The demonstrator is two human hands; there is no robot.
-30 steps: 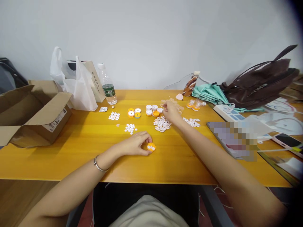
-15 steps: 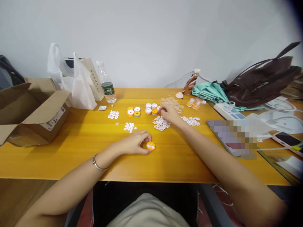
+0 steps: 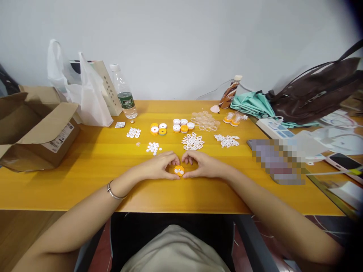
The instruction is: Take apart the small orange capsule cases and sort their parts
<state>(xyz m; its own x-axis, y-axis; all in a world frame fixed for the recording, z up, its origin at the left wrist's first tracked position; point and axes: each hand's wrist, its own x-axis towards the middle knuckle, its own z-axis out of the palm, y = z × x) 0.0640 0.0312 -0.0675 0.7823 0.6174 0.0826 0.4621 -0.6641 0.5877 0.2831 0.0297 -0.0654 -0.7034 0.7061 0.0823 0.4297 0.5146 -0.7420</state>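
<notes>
Both hands on yellow table — left hand and right hand pinch orange cap, grips part-closed

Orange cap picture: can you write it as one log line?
left hand: touching orange cap | right hand: touching cap | cap: on table

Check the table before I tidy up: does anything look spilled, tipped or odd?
Nothing spilled. The brown bottle at the back leans instead of standing, unlike the upright water bottle. The small white pieces lie in loose heaps, and both hands close round one orange disc.
</notes>
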